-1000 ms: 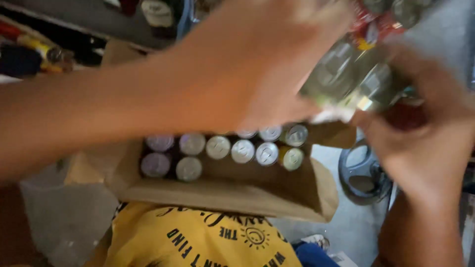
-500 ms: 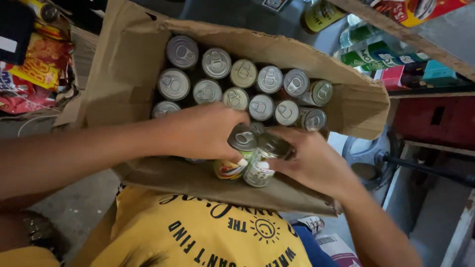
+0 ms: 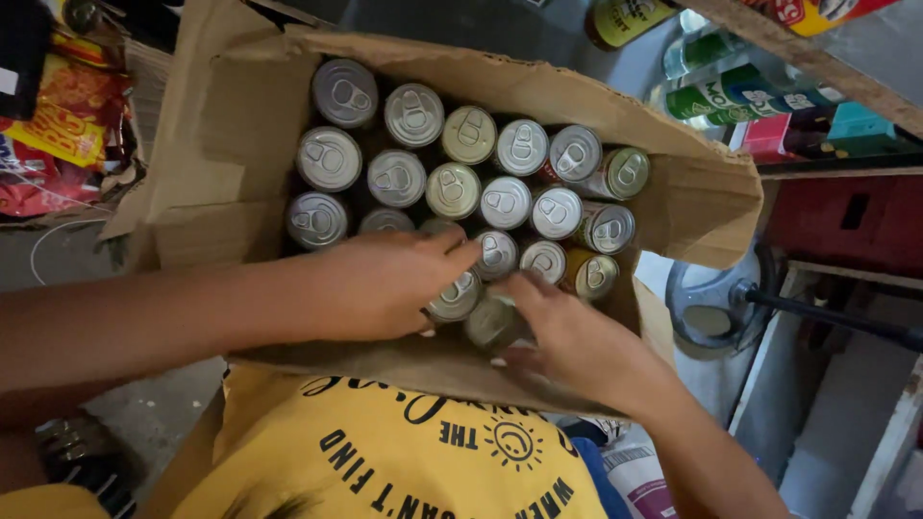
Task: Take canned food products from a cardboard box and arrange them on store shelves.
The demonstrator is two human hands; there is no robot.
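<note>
Both hands rest on pull-tab cans (image 3: pixel 495 255) packed in the cardboard box (image 3: pixel 221 154): left hand (image 3: pixel 385 284) fingers spread flat, right hand (image 3: pixel 567 332) curled round one. Rigid, probably heavy, smooth; grip the sides.

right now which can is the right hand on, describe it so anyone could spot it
Start at the open cardboard box packed with upright cans. Go to its near edge, where the right hand rests. Under its fingertips is a can, the only one tipped on a slant, unlike the upright rows behind.
</note>
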